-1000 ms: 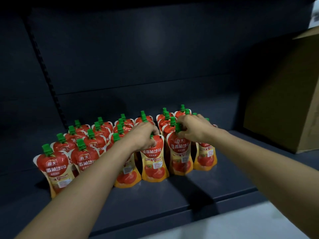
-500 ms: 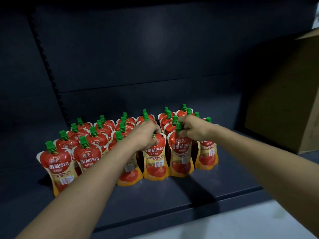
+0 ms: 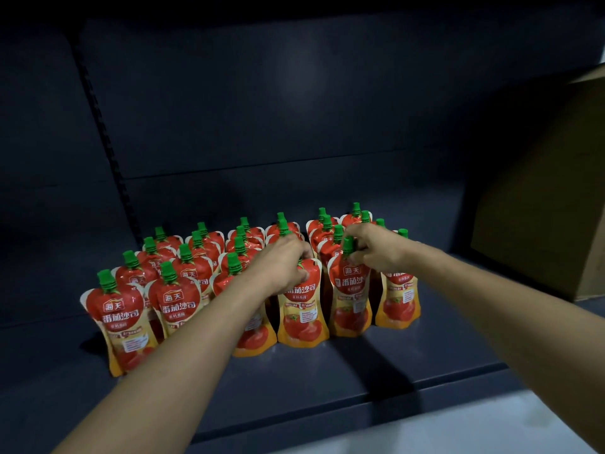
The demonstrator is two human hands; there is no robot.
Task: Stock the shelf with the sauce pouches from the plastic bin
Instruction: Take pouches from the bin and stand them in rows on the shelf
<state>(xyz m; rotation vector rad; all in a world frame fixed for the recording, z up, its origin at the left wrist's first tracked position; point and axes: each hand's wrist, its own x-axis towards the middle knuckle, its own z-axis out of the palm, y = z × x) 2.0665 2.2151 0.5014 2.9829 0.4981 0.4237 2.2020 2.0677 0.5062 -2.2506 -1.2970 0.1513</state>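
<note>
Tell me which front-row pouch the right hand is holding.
The front-row pouch second from the right: the right hand pinches its cap; the left hand grips its left neighbour.

We take this for a shop aisle or its stockroom. The dark grey metal shelf (image 3: 294,381) has a slotted upright strip (image 3: 109,152) running up its back panel, as retail racking does. On it we see many identical red-and-yellow stand-up sauce pouches with green screw caps (image 3: 176,303), faced forward in rows. A brown cardboard carton (image 3: 540,208) sits on the same shelf at the right.
</note>
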